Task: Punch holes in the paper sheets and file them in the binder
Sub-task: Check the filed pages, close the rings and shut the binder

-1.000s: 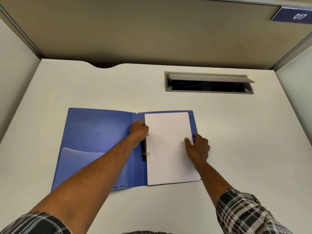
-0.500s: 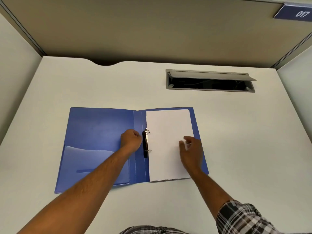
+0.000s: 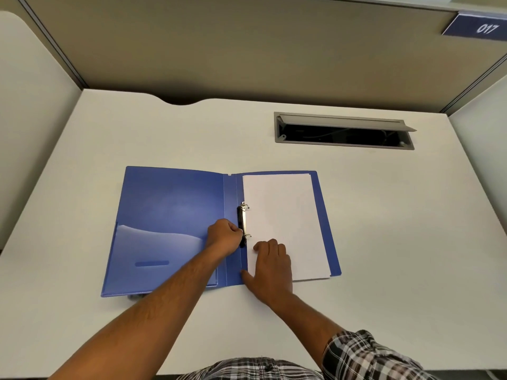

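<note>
Open binder [image 3: 175,215] on white desk [image 3: 397,242]

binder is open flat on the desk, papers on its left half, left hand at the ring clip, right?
Not quite: in the head view the papers lie on the binder's right half. The left hand is at the ring clip.

White desk [image 3: 384,215], cable hatch [image 3: 344,130], "017" sign [image 3: 478,27]
</note>
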`<state>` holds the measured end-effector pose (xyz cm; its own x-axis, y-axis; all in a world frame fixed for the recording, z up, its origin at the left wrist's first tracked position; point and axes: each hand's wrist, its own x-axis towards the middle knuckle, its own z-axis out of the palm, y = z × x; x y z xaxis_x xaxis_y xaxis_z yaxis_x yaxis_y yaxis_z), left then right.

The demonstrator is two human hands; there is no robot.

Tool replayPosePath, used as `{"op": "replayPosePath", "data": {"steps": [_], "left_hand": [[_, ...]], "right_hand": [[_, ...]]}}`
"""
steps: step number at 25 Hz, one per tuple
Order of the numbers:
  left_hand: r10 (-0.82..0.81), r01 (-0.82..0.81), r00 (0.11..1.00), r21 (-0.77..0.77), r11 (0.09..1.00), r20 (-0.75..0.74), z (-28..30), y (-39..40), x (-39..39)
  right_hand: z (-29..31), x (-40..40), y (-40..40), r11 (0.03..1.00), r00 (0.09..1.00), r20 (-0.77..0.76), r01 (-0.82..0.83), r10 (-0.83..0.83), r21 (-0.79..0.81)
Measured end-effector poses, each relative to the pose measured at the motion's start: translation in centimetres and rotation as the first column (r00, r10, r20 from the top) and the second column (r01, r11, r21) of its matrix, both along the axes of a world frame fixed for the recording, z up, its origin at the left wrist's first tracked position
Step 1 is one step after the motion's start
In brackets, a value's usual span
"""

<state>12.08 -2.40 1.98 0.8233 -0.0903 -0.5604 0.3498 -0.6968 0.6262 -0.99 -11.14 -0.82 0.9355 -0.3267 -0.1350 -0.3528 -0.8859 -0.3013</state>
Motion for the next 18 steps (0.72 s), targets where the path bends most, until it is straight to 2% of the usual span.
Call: {"op": "replayPosePath", "data": {"steps": [4, 9, 14, 16, 18], "left_hand": [[-0.038, 0.037, 0.998, 0.028, 0.999, 0.042, 0.2, 0.1, -0.1], [-0.058, 0.054, 0.995, 0.044, 0.998, 0.087, 0.2, -0.1, 0.4], [-0.052, 0.050, 0.996, 0.023, 0.998, 0.072, 0.6, -0.2, 1.9], [-0.026, 0.026, 0.999, 0.002, 1.000, 0.045, 0.4, -0.2, 2.5], [0.029, -0.029, 0.999, -0.027, 0.999, 0.015, 0.4, -0.2, 2.8]], "right_hand": [[-0.1, 0.1, 0.1, 0.998, 0.998, 0.035, 0.048, -0.049, 0.032], [0.1, 0.2, 0.0, 0.996, 1.000, 0.008, 0.028, -0.029, 0.080], [1.0, 1.7, 0.9, 0.941, 0.996, 0.046, 0.058, -0.078, 0.332], [1.8, 2.7, 1.5, 0.924, 0.980, 0.107, 0.118, -0.167, 0.364], [2.3, 4.1, 1.4, 0.926, 0.958, 0.144, 0.188, -0.246, 0.328]]}}
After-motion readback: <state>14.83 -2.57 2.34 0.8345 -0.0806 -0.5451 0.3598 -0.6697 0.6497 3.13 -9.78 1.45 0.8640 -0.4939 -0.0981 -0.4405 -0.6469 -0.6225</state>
